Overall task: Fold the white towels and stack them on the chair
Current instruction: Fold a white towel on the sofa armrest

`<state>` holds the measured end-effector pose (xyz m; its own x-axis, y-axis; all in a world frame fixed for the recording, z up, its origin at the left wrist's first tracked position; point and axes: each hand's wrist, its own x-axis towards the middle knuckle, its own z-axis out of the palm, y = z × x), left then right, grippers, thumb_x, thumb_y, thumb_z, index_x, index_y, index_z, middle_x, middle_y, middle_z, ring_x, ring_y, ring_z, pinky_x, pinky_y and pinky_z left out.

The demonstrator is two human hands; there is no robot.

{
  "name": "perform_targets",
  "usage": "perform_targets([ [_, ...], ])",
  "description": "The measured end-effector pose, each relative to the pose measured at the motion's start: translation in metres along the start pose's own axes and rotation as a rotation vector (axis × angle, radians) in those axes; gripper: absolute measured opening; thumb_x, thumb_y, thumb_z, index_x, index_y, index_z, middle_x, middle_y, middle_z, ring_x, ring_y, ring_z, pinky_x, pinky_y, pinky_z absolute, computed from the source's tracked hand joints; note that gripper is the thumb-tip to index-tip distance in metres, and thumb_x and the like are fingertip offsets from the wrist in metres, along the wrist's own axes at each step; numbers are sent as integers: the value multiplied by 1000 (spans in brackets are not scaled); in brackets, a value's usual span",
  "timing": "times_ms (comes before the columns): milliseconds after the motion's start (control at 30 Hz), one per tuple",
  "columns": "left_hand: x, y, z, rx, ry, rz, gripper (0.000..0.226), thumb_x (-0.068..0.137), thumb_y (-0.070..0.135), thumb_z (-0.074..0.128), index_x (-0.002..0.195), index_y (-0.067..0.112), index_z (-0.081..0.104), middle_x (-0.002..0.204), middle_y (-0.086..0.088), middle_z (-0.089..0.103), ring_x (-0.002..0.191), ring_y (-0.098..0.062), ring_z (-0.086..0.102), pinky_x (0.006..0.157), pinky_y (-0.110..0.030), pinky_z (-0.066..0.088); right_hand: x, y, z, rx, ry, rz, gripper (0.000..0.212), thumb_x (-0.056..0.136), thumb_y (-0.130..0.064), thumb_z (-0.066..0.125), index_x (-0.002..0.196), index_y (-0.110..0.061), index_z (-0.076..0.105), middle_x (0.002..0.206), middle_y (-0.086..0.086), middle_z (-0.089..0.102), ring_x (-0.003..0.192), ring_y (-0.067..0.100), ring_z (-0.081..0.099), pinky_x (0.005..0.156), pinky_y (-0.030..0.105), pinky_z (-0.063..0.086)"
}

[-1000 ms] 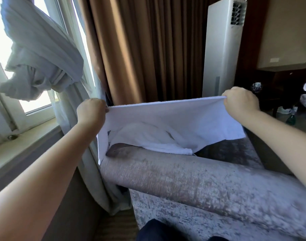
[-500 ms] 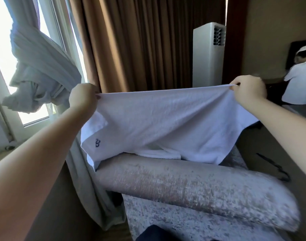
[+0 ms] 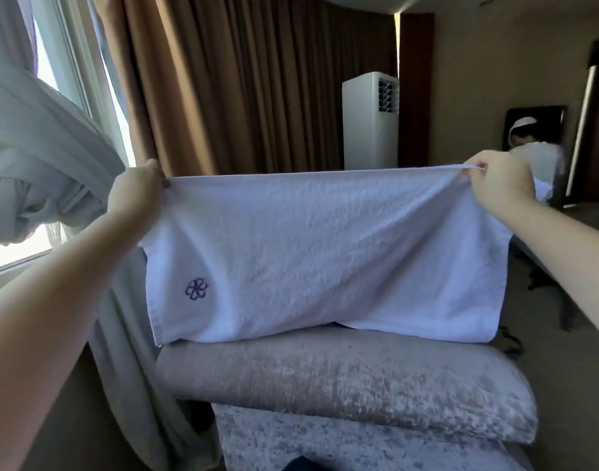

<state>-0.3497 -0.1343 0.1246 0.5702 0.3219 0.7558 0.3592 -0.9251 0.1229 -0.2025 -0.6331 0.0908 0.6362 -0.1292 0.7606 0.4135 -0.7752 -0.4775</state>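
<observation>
White towel [image 3: 325,253] hangs spread above the chair [image 3: 342,379], long axis 9 to 3 o'clock. Left hand [image 3: 136,192] pinches the top corner at 9, right hand [image 3: 498,185] the corner at 3. Both look equally near, so the fold probably brings the corners together.

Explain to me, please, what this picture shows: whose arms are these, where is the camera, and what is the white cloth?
There is no machine here. A person wears a camera on the head, so you look forward and down along their two bare arms. The left hand and the right hand each pinch one top corner of a white towel, stretched flat between them; that pinch is the grip. A small purple mark is stitched near its lower left corner. The towel hangs just above the padded back of a grey chair. Behind are brown curtains and a second person.
</observation>
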Motion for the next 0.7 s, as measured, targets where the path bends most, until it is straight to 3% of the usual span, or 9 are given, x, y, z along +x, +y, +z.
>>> perform_targets([
  [67,-9,5,14,-18,-20,23,12,91,-7,45,91,3,38,82,-26,46,75,-41,48,58,-44,32,-4,9,9,-14,-24,-9,24,93,-4,45,95,-7,68,97,18,67,91,36,57,68,32,38],
  [200,-12,17,47,-98,-71,4,8,93,-6,34,94,1,38,86,-30,52,77,-41,51,69,-48,38,-3,22,24,-9,-35,74,23,97,-5,44,98,-5,67,98,17,65,89,33,54,66,30,32],
  [267,-8,23,68,-117,-83,44,11,96,-3,35,89,5,36,87,-30,56,80,-44,55,66,-46,38,0,33,31,-22,-49,114,23,98,-8,44,100,-7,67,102,17,64,92,35,54,68,30,32],
  [367,-2,35,98,-147,-114,106,14,97,-3,37,87,6,35,70,-14,44,71,-39,50,57,-41,31,4,52,46,-46,-85,162,25,99,-9,42,101,-8,66,103,16,64,88,33,52,70,33,38],
  [433,2,43,116,-140,-169,120,14,97,-4,37,87,7,34,70,-8,36,68,-34,46,56,-41,32,5,63,58,-76,-106,189,26,99,-9,41,97,-9,67,102,17,65,88,34,53,72,39,47],
  [533,18,59,126,-137,-224,120,11,95,-6,34,93,4,38,80,-19,47,74,-40,53,58,-43,34,12,73,73,-120,-144,231,28,100,-8,39,90,-15,65,101,18,66,84,33,52,78,44,51],
  [633,55,78,115,-120,-193,101,26,96,-6,29,115,-5,48,114,-41,50,82,-48,56,64,-42,33,39,69,79,-128,-118,233,29,100,-6,38,99,-5,66,106,22,64,88,36,52,79,42,47],
  [700,88,84,103,-91,-84,157,28,93,-10,32,118,-7,45,109,-40,54,87,-52,59,62,-44,36,62,58,73,-118,-35,209,28,100,-5,38,108,0,65,112,26,62,100,42,53,75,37,39],
])
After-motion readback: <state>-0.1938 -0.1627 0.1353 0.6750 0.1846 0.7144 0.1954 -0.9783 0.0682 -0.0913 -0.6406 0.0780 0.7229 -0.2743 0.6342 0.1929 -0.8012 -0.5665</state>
